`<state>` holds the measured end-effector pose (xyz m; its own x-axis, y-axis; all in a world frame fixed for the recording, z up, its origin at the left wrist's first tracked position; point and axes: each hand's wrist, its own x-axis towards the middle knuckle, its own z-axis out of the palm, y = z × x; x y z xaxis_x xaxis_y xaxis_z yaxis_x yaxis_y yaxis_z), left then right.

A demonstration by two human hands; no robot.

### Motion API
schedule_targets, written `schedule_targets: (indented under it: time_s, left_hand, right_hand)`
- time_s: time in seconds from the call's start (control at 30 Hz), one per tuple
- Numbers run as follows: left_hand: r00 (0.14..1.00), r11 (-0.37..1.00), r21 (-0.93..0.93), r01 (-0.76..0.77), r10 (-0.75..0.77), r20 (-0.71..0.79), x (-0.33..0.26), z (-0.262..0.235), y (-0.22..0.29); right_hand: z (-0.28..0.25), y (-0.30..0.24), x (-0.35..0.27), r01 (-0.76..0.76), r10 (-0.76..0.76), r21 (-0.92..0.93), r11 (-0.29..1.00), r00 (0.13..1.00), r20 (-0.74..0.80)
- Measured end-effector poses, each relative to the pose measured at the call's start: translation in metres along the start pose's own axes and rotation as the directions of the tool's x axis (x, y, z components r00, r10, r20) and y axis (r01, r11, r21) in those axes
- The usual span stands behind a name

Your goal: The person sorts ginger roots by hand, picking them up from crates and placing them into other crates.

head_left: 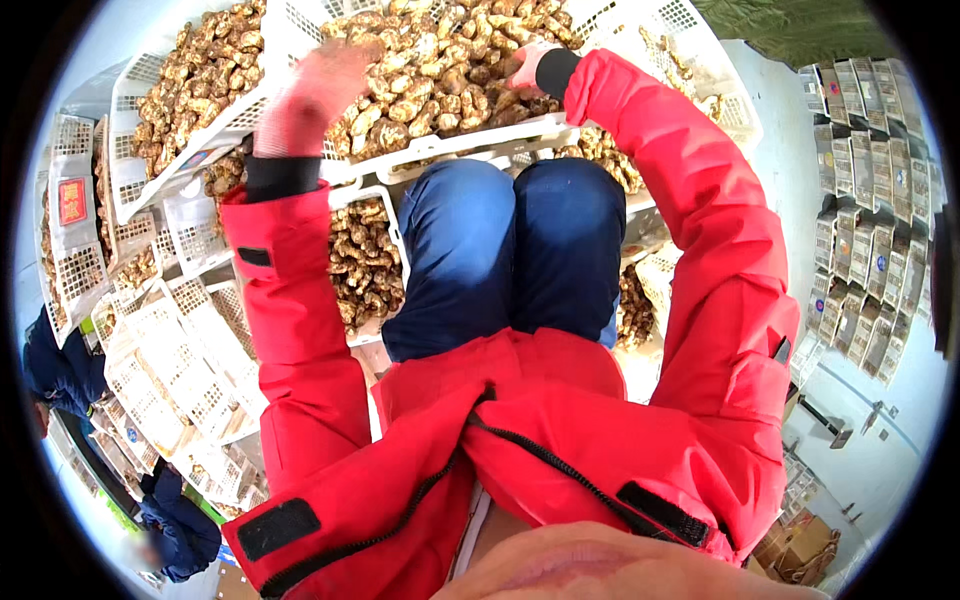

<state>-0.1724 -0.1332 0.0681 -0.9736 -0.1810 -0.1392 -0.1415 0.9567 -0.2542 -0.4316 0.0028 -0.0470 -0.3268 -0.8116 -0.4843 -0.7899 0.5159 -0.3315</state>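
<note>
Head view, looking down over a red jacket [520, 430] and blue-trousered knees [510, 250]. Left hand [315, 95], in a pinkish glove and blurred, hangs over the near-left part of the white slotted crate [470, 140]; whether its fingers are apart or closed on anything cannot be told. Right hand [528, 66], also gloved, lies among the brown knobbly roots [440, 70] (ginger-like pieces) near the crate's right side, fingers curled in the heap; what it clasps is hidden. A second root-filled crate [185, 80] tilts at the far left; another crate [365, 265] sits below, beside the left knee; empty white crates [170, 370] stack at the left edge; packed boxes [870, 220] line the right wall.
</note>
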Motion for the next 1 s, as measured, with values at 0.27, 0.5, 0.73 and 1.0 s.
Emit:
schedule_targets:
  time_s: [0.27, 0.5, 0.73, 1.0]
  left_hand:
    - [0.971, -0.718, -0.696, -0.005, -0.17, 0.17, 0.0, 0.027, 0.059]
    - [0.944, -0.764, -0.607, 0.218, 0.007, 0.33, 0.016, 0.01, 0.074]
    - [0.922, -0.911, -0.281, -0.303, -0.354, 0.156, 0.014, 0.021, 0.082]
    - [0.897, -0.925, -0.169, -0.341, -0.374, 0.234, -0.018, 0.027, 0.055]
  right_hand:
    - [-0.016, -0.036, -0.008, 0.083, -0.073, -0.186, 0.979, 0.995, 0.06]
    - [-0.043, -0.06, -0.071, 0.471, -0.157, 0.444, 0.762, 0.8, -0.579]
    - [-0.049, -0.098, -0.119, 0.66, -0.521, 0.368, 0.654, 0.747, -0.414]
    - [-0.007, -0.017, -0.005, 0.136, -0.075, -0.27, 0.953, 0.972, 0.222]
